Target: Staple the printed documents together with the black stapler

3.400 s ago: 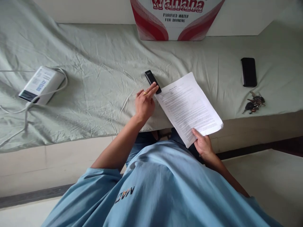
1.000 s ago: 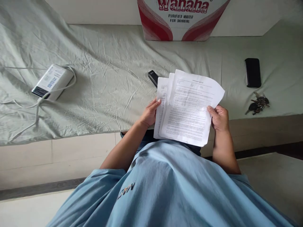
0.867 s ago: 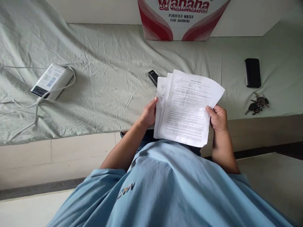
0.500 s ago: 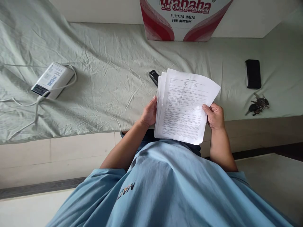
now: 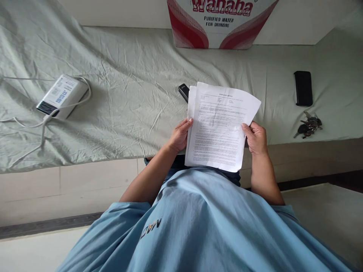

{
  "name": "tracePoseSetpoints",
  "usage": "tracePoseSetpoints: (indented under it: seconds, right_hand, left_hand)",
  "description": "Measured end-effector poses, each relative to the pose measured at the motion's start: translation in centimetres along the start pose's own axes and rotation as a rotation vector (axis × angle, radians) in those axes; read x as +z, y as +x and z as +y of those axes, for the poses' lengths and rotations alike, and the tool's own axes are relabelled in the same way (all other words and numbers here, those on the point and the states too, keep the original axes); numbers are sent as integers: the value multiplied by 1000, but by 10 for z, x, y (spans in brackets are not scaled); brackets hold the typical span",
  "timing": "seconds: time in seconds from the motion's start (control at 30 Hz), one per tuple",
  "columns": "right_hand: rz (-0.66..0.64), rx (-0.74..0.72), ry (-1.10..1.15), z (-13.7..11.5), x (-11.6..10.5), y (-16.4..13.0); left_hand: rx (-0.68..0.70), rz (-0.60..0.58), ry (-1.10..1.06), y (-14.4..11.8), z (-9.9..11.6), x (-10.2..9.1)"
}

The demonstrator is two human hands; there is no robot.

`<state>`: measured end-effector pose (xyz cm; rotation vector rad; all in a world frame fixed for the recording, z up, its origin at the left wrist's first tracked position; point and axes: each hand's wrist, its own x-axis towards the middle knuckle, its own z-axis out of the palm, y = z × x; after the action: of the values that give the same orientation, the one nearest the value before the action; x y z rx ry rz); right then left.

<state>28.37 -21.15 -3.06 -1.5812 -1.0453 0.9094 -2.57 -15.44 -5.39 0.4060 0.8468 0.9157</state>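
Papers (image 5: 219, 128), a few printed sheets, held up in both hands above the near edge of the bed (image 5: 127, 113), just in front of the body. Left hand (image 5: 179, 135) closed on the left long edge, thumb on the front face, fingers hidden behind. Right hand (image 5: 256, 137) closed on the right long edge in the same way, thumb on top. Sheets sit between the two hands, neither hand clearly nearer; long axis runs away from the body, header end far and leaning slightly to the right. Stack slightly fanned: edges of the rear sheets show at the upper left. Small black device (image 5: 183, 91) lies on the sheet just beyond the upper left corner of the papers, partly covered by them, closer to the left hand. White box (image 5: 61, 96) with a looped cable sits well apart on the left. Black phone (image 5: 303, 88) and bunch of keys (image 5: 308, 125) lie on the right, beyond the right hand, apart from the papers. Red and white water carton (image 5: 218, 22) stands at the far side.
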Motion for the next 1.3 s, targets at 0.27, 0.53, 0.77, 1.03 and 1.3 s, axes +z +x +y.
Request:
tracePoseSetpoints:
  seconds: [0.27, 0.53, 0.77, 1.03, 1.3]
  right_hand:
    - [182, -9, -64, 6, -37, 1]
    - [215, 17, 82, 4, -38, -4]
    - [80, 47, 121, 0, -4, 0]
    - [8, 63, 101, -8, 17, 4]
    - [-34, 55, 76, -7, 23, 5]
  left_hand:
    - [25, -45, -8, -1, 3, 4]
    - [-18, -102, -4, 1, 2, 0]
    - [5, -48, 9, 2, -1, -3]
    - [-6, -61, 29, -2, 4, 0]
    - [-38, -101, 43, -5, 7, 2]
